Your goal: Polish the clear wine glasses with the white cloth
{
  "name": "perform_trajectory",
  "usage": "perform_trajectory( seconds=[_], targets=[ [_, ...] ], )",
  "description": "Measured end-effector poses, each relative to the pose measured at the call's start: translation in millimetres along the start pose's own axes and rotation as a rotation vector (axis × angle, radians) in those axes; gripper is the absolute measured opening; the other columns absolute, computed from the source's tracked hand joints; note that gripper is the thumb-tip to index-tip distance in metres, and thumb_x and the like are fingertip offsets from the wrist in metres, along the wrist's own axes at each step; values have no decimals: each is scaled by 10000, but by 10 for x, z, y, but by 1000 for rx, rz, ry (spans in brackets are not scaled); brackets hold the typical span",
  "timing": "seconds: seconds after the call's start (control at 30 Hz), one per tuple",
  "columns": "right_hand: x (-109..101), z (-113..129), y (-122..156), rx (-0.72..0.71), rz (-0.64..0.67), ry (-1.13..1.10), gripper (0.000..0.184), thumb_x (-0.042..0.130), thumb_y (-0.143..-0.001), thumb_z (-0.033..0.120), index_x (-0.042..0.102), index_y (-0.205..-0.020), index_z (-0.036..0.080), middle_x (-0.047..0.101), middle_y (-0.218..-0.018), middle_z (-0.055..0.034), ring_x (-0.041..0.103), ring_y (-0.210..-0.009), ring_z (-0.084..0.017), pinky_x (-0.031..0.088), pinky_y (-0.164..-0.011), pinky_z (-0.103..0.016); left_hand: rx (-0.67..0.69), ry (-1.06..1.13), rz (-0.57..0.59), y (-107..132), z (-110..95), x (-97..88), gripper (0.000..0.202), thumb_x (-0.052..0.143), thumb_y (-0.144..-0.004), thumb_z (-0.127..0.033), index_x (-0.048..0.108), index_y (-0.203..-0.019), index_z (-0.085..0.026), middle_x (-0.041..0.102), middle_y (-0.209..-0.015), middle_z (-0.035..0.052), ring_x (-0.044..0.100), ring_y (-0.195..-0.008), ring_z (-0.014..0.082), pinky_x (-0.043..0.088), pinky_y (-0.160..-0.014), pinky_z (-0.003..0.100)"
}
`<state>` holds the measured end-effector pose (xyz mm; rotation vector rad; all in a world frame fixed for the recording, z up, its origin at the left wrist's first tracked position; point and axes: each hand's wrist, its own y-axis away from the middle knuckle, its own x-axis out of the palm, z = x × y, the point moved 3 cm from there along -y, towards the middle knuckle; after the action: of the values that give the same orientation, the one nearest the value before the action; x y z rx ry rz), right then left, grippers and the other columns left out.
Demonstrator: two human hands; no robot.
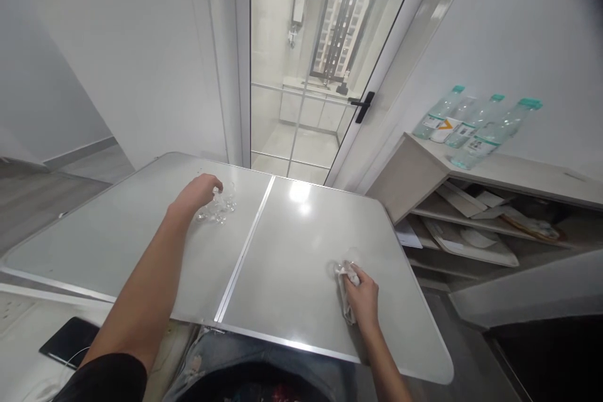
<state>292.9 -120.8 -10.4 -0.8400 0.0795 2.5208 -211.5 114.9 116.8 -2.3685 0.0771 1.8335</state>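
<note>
On the left half of the white table point(292, 282), my left hand point(202, 191) reaches down with curled fingers over a cluster of clear, shiny glass-like pieces point(219, 208). What its fingertips pinch is hidden by glare and the pieces' transparency. My right hand point(363, 296), over the table's right half, is closed on a crumpled white cloth point(346, 301), part of which hangs down to the tabletop. A clear, round-edged thing point(333, 267) shows at the cloth's far end, close to my fingers; its kind is unclear.
A metal seam point(245, 248) divides the tabletop. Clear bottles with green caps point(475, 149) stand on a shelf unit point(426, 163) at right, with papers and trays below. A glass door point(301, 132) lies beyond the table. A dark tablet-like device point(70, 340) rests at lower left.
</note>
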Motion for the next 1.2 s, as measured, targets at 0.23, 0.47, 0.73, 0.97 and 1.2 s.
perform_trajectory(
  seconds=[0.23,0.47,0.73,0.97,1.2],
  targets=[
    [5,182,50,-46,-9,-21,425,626,-835,384,798,-1149,154,794,-1157,-126,747,-1102,-320,576,-982,-417,8,-86,67,-77,55,21,376,609,-715,-65,761,-1011,-241,721,-1100,64,652,-861,189,461,-828,292],
    [274,555,136,-116,88,-63,406,629,-828,345,807,-1142,159,793,-1167,-111,754,-1097,-316,578,-981,-388,57,-124,79,-56,-67,-73,305,621,-747,-93,748,-991,-223,706,-1084,76,640,-981,223,449,-782,282],
    [1199,1346,619,-302,450,-192,372,586,-794,139,835,-1045,255,822,-1078,-22,774,-1024,-254,565,-953,-331,38,-153,83,52,-197,-104,359,579,-813,-115,711,-1117,-253,703,-1231,64,621,-1116,243,436,-752,273],
    [1733,1922,616,-370,566,-100,385,578,-789,105,836,-1022,270,828,-1038,-16,769,-974,-238,543,-888,-277,49,-153,78,102,-268,-124,384,584,-804,-75,724,-1111,-259,716,-1236,50,640,-1078,228,437,-750,269],
    [2136,2164,324,-335,559,64,358,594,-793,134,829,-1028,266,830,-976,-45,761,-962,-253,516,-809,-263,43,-78,24,170,-289,-163,460,581,-813,-26,719,-1165,-289,683,-1345,12,617,-1191,237,455,-829,288]
  ],
)
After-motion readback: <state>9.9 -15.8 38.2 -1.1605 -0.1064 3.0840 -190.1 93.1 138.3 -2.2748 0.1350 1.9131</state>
